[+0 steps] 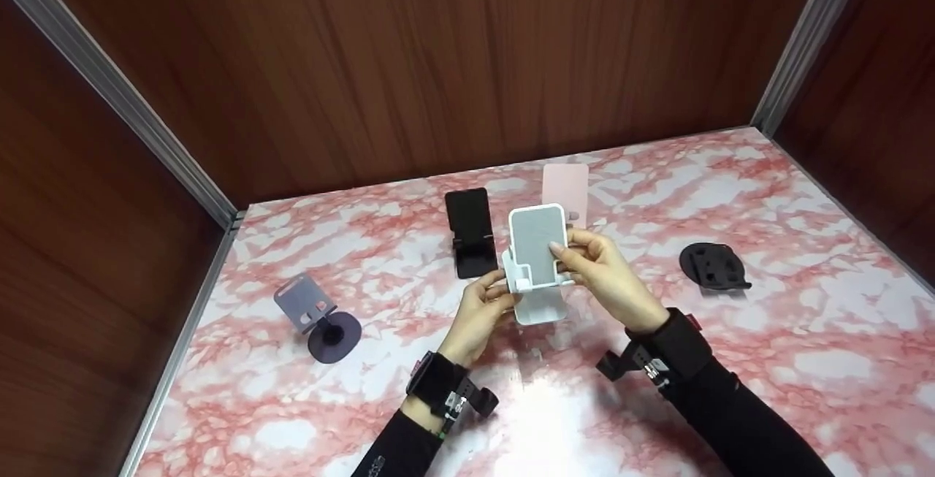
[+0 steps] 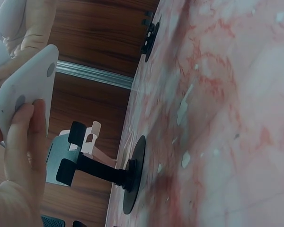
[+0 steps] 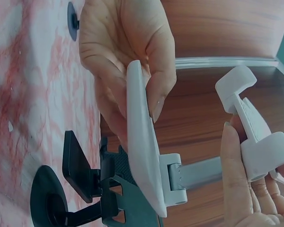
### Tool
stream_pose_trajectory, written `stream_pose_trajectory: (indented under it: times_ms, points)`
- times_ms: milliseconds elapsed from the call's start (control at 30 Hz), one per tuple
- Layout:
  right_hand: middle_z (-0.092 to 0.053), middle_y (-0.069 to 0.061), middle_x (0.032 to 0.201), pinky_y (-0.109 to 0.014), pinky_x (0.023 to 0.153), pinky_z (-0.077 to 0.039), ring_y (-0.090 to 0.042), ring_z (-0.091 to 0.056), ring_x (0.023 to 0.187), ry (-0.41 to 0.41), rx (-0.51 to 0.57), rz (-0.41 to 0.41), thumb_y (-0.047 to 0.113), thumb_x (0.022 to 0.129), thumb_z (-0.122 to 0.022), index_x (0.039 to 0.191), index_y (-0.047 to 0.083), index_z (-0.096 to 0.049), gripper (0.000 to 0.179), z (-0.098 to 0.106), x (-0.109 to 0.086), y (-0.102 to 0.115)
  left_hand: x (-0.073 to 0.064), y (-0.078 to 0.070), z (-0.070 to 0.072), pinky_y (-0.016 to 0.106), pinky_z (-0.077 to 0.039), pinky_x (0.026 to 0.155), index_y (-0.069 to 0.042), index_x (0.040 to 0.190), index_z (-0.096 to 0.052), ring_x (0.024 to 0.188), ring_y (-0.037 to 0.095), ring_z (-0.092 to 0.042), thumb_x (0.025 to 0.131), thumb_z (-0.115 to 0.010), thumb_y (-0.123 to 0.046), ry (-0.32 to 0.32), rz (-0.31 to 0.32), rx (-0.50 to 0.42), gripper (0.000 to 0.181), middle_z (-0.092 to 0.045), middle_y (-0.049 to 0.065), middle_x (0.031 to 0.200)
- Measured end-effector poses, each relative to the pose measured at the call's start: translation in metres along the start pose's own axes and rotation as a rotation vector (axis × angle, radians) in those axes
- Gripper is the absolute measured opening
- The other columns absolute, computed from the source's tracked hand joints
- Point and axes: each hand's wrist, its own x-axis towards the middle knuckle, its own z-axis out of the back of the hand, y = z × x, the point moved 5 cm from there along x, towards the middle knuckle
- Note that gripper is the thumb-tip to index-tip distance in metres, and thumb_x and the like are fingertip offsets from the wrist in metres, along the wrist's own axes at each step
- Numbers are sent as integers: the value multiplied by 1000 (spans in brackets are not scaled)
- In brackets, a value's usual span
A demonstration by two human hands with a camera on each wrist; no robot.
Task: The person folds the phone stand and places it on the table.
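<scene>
Both hands hold a white phone stand (image 1: pixel 532 236) with a grey pad on its cradle, raised over the table. My left hand (image 1: pixel 476 314) pinches its flat base (image 2: pixel 31 78) between thumb and fingers; round grey feet show on the base's underside. On the other side, my right hand (image 1: pixel 612 277) grips the cradle's edge, thumb on the front face. In the right wrist view, a hinged grey arm (image 3: pixel 199 173) joins the base to the cradle (image 3: pixel 265 152), whose two white lips stick out. Part of the cradle's back is hidden by fingers.
Behind the hands stand a black phone stand (image 1: pixel 470 218) and a pink one (image 1: pixel 566 183). A purple-grey stand with a round base (image 1: pixel 336 338) is at left, and a folded black round stand (image 1: pixel 714 266) at right. Wooden panels (image 1: pixel 475 53) enclose the marbled table (image 1: pixel 285 433).
</scene>
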Motion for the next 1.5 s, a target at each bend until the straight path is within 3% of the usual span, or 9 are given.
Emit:
stream_pose_trajectory:
  times_ms: [133, 433, 733, 967, 1200, 1367, 1500]
  points:
    - [-75, 3, 88, -22, 73, -59, -8, -70, 80, -5, -54, 12, 12, 101, -55, 108, 8, -65, 13, 1, 0, 1, 0, -1, 1, 38, -59, 88, 12, 136, -44, 88, 11, -65, 89, -55, 6, 2, -13, 21, 49, -70, 10, 104]
    - [-76, 4, 84, -20, 67, -57, -6, -68, 73, -2, -134, 30, 12, 100, -57, 108, 5, -65, 14, 2, -1, 3, -1, -6, 4, 25, -59, 84, 14, 133, -46, 91, 13, -68, 85, -60, 7, -19, -68, 147, 51, -67, 26, 115]
    - [-76, 5, 86, -21, 68, -57, -6, -67, 73, 6, -148, 26, 13, 100, -56, 112, 5, -65, 17, 2, -1, 4, 0, -8, 4, 20, -57, 79, 13, 133, -47, 90, 11, -67, 85, -60, 7, -9, -94, 180, 50, -68, 25, 114]
    - [-75, 5, 86, -21, 66, -56, -7, -67, 74, 17, -168, 27, 15, 100, -57, 115, 3, -64, 20, 1, -3, 5, -1, -10, 5, 24, -59, 80, 13, 134, -45, 90, 12, -67, 85, -59, 10, -7, -99, 170, 51, -68, 21, 110]
    - [-75, 4, 86, -20, 65, -55, -6, -66, 73, 16, -157, 35, 14, 100, -57, 115, 2, -64, 21, 1, -2, 4, -2, -11, 6, 30, -60, 85, 15, 137, -42, 100, 25, -69, 85, -59, 8, -17, -120, 221, 54, -64, 31, 118]
    - [-75, 4, 87, -23, 68, -58, -7, -67, 74, -13, -123, 38, 9, 98, -59, 128, 3, -51, 31, 0, -1, 2, -2, -12, 7, 29, -60, 84, 17, 136, -42, 101, 27, -69, 85, -58, 8, -9, -146, 240, 54, -64, 32, 118]
    - [-72, 0, 101, -29, 72, -61, -12, -68, 79, -22, -111, 31, 8, 98, -59, 142, 7, -36, 49, -1, -1, 2, -1, -12, 7, 27, -60, 81, 15, 134, -45, 95, 19, -69, 85, -59, 9, -6, -135, 223, 51, -66, 30, 115]
